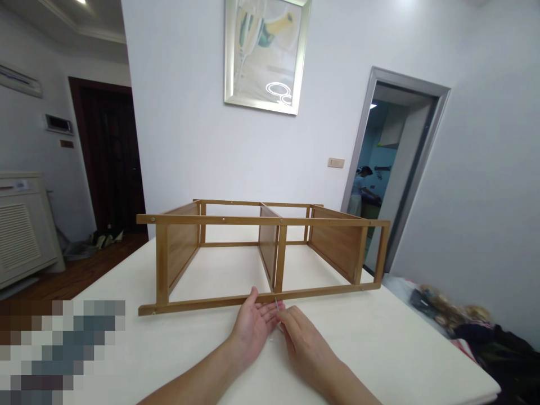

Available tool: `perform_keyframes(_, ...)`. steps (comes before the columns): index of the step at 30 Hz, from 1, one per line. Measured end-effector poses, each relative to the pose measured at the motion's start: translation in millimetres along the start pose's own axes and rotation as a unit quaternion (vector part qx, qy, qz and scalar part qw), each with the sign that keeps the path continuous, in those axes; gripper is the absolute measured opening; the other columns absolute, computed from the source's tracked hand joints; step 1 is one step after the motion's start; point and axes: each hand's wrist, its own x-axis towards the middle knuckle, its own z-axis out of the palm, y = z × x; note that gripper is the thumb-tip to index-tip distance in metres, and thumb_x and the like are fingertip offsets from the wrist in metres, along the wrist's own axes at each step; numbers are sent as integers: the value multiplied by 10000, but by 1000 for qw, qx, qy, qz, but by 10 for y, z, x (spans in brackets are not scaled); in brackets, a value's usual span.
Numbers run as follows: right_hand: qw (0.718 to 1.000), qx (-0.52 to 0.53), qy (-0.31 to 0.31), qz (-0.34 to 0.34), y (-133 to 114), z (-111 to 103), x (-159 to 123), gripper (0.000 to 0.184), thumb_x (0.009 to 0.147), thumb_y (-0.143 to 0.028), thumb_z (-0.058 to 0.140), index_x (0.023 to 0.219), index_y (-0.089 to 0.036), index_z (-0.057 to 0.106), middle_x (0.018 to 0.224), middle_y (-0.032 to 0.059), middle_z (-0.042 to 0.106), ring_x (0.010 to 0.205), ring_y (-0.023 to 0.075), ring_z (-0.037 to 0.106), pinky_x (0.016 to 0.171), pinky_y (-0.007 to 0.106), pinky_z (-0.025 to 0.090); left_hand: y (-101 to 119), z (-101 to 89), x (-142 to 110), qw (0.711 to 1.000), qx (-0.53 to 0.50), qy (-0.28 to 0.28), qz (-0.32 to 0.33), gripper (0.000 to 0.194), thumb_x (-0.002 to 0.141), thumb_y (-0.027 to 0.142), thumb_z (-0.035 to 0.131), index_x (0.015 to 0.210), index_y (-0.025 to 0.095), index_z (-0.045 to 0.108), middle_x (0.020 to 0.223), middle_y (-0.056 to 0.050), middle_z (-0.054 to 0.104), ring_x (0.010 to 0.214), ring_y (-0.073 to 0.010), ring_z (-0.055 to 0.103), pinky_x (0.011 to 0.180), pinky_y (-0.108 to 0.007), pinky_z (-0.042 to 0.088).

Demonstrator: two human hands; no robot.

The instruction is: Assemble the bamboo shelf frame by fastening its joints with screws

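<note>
A brown wooden shelf rack [223, 301] lies on its side on a white table, its frame rails and three panels showing. My right hand [306, 343] is closed in a pinch on a thin metal rod [277, 304], too small to tell its exact kind. The rod's tip reaches the lower front rail, just below the middle upright. Palm up, my left hand [252, 323] lies open beside it, with the thumb up against the rail and the fingertips close to the rod. Small metal fasteners [281, 221] show along the upper front rail.
The white table [363, 343] has its right corner near a pile of clothes and bags [459, 320]. A framed picture [266, 56] hangs on the wall behind. Through the doorway at right a person [359, 188] stands in another room. A white cabinet [25, 225] is at left.
</note>
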Motion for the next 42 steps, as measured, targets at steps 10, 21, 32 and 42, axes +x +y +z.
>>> perform_keyframes(10,999,-46,24,4,-13,36,100,155,942,-98,457,869,-207,539,828,52,586,764,188,549,671,312,491,-16,6,11,1000,6,1,8,307,904,409,560,993,150,420,993,-224,687,815,-247,711,607,-300,524)
perform_keyframes(21,987,93,66,113,93,108,40,109,976,-176,444,1023,-222,530,893,37,649,793,157,627,715,276,518,-25,17,-3,1000,-6,3,10,313,915,385,554,1040,141,404,939,-186,690,715,-216,708,680,-340,559)
perform_keyframes(32,992,-118,42,5,54,7,37,189,956,-87,394,967,-170,563,844,74,565,743,191,514,636,309,463,-14,-17,27,1000,5,-1,5,383,907,412,558,1088,95,441,1054,-266,669,851,-254,718,708,-338,574)
perform_keyframes(42,996,-93,-16,3,48,102,-46,235,893,-13,360,1013,-170,488,839,61,568,731,191,501,631,305,460,-16,-33,33,1000,21,1,6,377,901,441,561,1041,121,419,1069,-266,672,874,-265,720,675,-322,559)
